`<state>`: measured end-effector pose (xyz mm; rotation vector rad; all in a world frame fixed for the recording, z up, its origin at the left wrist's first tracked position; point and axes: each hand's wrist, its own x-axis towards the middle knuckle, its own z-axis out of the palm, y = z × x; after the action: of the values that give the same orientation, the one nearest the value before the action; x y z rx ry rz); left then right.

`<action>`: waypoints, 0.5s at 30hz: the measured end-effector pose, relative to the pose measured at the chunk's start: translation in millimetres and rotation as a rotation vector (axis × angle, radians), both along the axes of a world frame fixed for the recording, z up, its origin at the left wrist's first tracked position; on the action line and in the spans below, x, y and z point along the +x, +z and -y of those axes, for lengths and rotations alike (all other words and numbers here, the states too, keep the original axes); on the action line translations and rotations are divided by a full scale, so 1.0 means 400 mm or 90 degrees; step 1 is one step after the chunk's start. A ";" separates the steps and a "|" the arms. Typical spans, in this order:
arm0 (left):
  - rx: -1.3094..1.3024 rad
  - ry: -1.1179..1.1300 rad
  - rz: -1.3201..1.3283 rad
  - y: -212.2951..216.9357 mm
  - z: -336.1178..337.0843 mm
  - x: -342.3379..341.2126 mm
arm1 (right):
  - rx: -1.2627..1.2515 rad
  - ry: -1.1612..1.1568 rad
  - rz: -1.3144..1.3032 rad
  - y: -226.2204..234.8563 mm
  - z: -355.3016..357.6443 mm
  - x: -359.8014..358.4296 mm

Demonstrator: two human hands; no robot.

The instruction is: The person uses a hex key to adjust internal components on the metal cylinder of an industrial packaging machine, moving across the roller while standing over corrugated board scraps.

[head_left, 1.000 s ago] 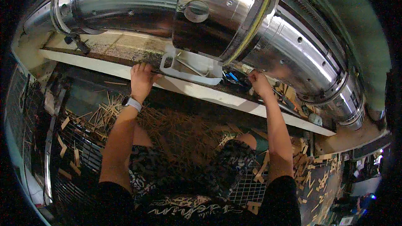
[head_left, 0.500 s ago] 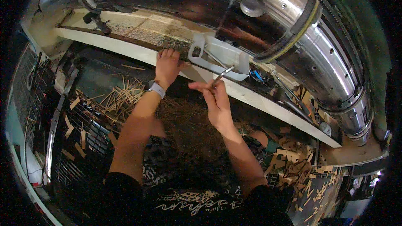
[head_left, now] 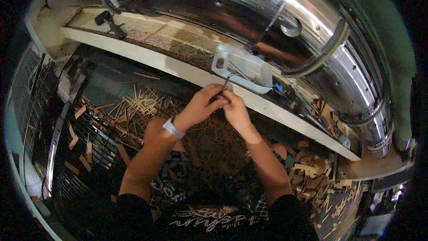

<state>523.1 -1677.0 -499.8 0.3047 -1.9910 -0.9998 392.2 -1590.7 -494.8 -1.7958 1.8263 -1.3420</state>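
Note:
Both my hands meet just in front of the pale beam. My right hand (head_left: 235, 112) is closed on a slim metal rod (head_left: 227, 81) that sticks up from the fingers and looks bent at its top; its exact kind is unclear. My left hand (head_left: 200, 108), with a pale watch band (head_left: 173, 128) at the wrist, has its fingers drawn together against the right fingertips. Whatever lies between the fingers is hidden. Just beyond the hands sits a white plastic tray (head_left: 263, 82) with a cut-out handle and thin rods in it.
A large shiny metal cylinder (head_left: 196, 4) with bolt holes curves across the far side. The pale beam (head_left: 178, 69) runs in front of it. Wooden strips (head_left: 138, 102) lie heaped at left, and cardboard-like scraps (head_left: 312, 169) at right. A black clamp-like part (head_left: 111, 24) rests on the ledge.
My left hand has left the beam's edge and moved right and nearer to join the right hand. My right hand has come slightly nearer, its rod now more upright.

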 end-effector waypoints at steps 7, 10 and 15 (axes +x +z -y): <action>0.127 0.141 -0.035 0.059 0.007 0.166 | 0.149 -0.009 0.053 0.026 -0.041 -0.041; 0.008 0.287 0.005 0.079 0.129 0.260 | -0.021 -0.291 -0.310 0.025 -0.156 -0.283; -0.317 0.553 0.137 0.156 0.361 0.441 | 0.152 -0.375 -0.496 -0.058 -0.278 -0.407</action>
<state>699.6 -1821.2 -437.5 0.9154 -1.9084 0.0793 229.3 -1479.4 -518.0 -1.8611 2.9379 -0.4889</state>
